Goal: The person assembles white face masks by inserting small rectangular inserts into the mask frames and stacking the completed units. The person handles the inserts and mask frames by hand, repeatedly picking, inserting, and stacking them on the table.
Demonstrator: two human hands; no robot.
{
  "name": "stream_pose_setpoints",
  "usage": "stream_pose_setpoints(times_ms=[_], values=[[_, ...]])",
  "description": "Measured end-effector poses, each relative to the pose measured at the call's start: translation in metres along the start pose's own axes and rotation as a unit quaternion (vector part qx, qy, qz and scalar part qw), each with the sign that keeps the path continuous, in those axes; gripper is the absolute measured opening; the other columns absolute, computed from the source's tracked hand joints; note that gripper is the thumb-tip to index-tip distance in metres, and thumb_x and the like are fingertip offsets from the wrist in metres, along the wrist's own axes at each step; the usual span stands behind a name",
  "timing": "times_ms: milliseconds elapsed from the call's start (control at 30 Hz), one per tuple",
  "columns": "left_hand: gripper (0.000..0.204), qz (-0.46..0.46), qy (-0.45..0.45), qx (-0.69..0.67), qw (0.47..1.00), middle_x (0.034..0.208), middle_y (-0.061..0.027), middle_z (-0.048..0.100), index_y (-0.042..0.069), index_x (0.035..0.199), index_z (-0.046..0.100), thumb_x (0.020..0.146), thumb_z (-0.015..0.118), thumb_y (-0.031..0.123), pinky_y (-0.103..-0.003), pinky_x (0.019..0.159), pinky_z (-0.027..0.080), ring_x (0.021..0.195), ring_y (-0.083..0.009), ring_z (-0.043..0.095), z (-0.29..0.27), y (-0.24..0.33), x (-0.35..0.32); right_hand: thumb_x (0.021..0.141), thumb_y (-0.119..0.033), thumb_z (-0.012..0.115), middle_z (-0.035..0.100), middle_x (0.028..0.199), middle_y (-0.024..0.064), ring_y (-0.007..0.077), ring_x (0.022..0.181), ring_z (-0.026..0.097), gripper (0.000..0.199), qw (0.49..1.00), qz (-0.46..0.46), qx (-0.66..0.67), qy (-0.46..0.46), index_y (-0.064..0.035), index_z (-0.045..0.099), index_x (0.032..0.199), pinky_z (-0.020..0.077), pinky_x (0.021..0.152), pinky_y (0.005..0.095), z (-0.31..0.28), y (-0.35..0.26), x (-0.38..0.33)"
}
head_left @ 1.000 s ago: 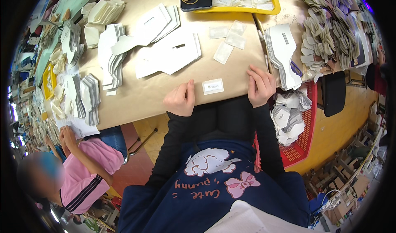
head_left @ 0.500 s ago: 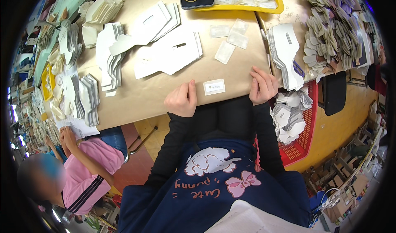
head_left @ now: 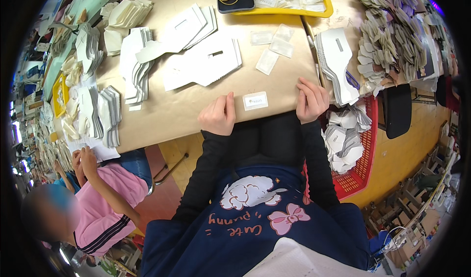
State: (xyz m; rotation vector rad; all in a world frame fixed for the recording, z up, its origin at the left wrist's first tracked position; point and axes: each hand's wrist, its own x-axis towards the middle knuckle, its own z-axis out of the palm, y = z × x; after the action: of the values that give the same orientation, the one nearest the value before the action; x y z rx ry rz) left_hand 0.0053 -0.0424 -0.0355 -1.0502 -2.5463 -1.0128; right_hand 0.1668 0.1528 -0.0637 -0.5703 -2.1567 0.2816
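A small white label packet (head_left: 255, 100) lies flat near the table's front edge, between my two hands and touching neither. My left hand (head_left: 217, 113) rests at the edge to its left, fingers curled in and thumb lying along them, with nothing visible inside. On the right, my right hand (head_left: 312, 100) rests with its fingers loosely bent, a gap between forefinger and thumb, and holds nothing. Farther in are several translucent flat packets (head_left: 281, 47), partly overlapping. A fanned stack of white slotted cardboard pieces (head_left: 203, 63) spreads beyond my left hand.
A yellow tray (head_left: 329, 7) of packets and a dark phone-like slab (head_left: 235, 5) with a rubber band stand at the back. White cut pieces (head_left: 336, 63) are stacked at right, near purple-handled scissors (head_left: 352, 80). Below sits a red basket (head_left: 360, 174). A person in pink (head_left: 110, 193) works at left.
The view has shifted slightly. My hands stay nearly in place beside the label packet. The person at left has raised one hand a little.
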Motion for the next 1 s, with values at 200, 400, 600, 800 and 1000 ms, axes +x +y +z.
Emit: stream_pose_setpoints(times_ms=[200, 400, 600, 800, 1000], values=[[0.032, -0.006, -0.005, 0.004, 1.0, 0.054, -0.0106, 0.051, 0.006, 0.067, 0.059, 0.094, 0.07, 0.016, -0.037, 0.045, 0.035, 0.045, -0.0273, 0.05, 0.0, 0.0, -0.001, 0.074, -0.005, 0.067, 0.076, 0.101, 0.0036, 0.0233, 0.084, 0.065, 0.017, 1.0, 0.001, 0.009, 0.006, -0.0065, 0.075, 0.088, 0.0501, 0.076, 0.0335, 0.0, -0.001, 0.0], [0.026, -0.18, -0.13, -0.104, 0.969, 0.052, -0.0043, 0.049, 0.005, 0.078, 0.069, 0.098, 0.067, 0.021, -0.033, 0.051, 0.039, 0.047, -0.0171, 0.049, -0.013, 0.006, 0.007, 0.078, -0.003, 0.067, 0.075, 0.102, 0.0024, 0.0239, 0.087, 0.065, 0.016, 0.999, 0.03, 0.018, -0.008, -0.0071, 0.075, 0.091, 0.0502, 0.079, 0.0349, -0.005, -0.009, 0.006], [0.014, -0.156, -0.229, -0.191, 0.942, 0.081, -0.0074, 0.062, 0.005, 0.091, 0.07, 0.095, 0.066, 0.019, -0.034, 0.069, 0.049, 0.074, -0.0223, 0.062, -0.024, 0.017, 0.021, 0.087, -0.003, 0.066, 0.072, 0.102, 0.0052, 0.0274, 0.092, 0.064, 0.013, 0.986, 0.109, 0.08, -0.1, -0.0057, 0.074, 0.096, 0.0494, 0.082, 0.0362, -0.023, -0.019, 0.023], [0.006, -0.113, -0.202, -0.124, 0.965, 0.089, -0.0079, 0.059, 0.006, 0.089, 0.068, 0.087, 0.071, 0.012, -0.038, 0.081, 0.047, 0.09, -0.0263, 0.058, -0.011, 0.023, 0.018, 0.09, -0.004, 0.065, 0.071, 0.104, 0.0098, 0.0291, 0.098, 0.065, 0.013, 0.942, 0.191, 0.187, -0.203, -0.003, 0.073, 0.1, 0.0491, 0.086, 0.0386, -0.038, -0.039, 0.029], [0.005, -0.048, -0.205, -0.148, 0.966, 0.086, -0.0081, 0.057, 0.003, 0.088, 0.068, 0.087, 0.071, 0.007, -0.037, 0.075, 0.047, 0.083, -0.0246, 0.058, -0.005, 0.016, 0.024, 0.086, -0.004, 0.069, 0.07, 0.104, 0.0088, 0.0285, 0.098, 0.065, 0.015, 0.945, 0.104, 0.201, -0.237, -0.0038, 0.072, 0.101, 0.0493, 0.085, 0.0384, -0.03, -0.053, 0.028]])
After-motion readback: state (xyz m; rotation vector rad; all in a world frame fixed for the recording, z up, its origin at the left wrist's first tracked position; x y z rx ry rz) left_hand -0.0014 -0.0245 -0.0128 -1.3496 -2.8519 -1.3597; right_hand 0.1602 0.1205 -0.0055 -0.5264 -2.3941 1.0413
